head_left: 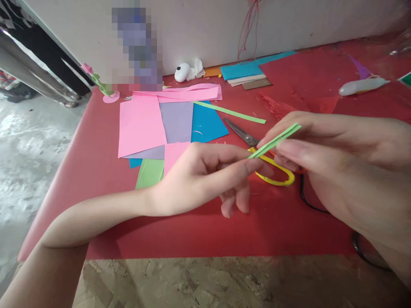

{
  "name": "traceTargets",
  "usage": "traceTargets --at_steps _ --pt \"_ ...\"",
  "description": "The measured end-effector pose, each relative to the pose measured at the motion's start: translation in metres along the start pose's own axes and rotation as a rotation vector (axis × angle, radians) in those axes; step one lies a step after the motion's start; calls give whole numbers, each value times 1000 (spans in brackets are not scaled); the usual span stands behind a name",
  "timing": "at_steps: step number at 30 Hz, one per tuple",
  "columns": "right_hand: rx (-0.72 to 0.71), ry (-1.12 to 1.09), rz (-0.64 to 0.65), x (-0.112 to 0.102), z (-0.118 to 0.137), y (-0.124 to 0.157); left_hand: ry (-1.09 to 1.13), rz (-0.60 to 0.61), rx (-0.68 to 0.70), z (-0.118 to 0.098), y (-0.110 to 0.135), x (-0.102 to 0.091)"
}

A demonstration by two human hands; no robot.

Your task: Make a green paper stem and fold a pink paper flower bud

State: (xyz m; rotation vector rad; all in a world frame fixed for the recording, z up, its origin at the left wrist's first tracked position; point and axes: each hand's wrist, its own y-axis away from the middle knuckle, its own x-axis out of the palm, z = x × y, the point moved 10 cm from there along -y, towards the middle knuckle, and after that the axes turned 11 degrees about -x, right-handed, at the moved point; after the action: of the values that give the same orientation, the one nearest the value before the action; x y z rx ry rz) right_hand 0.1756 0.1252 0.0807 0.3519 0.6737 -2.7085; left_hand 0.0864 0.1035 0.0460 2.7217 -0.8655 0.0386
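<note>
A narrow light-green paper strip [274, 141], creased along its length, slants between my two hands above the table. My left hand [208, 175] pinches its lower end between thumb and forefinger, the other fingers curled below. Nearer the upper end, my right hand [321, 149] grips the strip between thumb and fingers. Scissors [272, 169] with yellow and orange handles lie on the table behind the strip, partly covered by my fingers. Beyond them rests a second green paper strip [231, 112].
Pink paper [141, 124], purple paper [176, 122] and blue paper [208, 124] overlap on the red table [192, 235]. A paper flower [102, 85] stands at the back left. A glue stick [362, 86] lies at right, and a black cord [310, 205] runs near my right hand.
</note>
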Motion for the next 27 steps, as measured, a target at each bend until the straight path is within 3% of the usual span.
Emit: traceTargets --at_steps 9,16,27 --pt "6 -59 35 5 -2 4 -260 -87 130 -12 7 2" --pt "26 -27 -69 3 2 2 -316 -100 141 -13 7 0" --pt "21 -31 64 4 -2 4 -315 -75 159 -11 7 2"
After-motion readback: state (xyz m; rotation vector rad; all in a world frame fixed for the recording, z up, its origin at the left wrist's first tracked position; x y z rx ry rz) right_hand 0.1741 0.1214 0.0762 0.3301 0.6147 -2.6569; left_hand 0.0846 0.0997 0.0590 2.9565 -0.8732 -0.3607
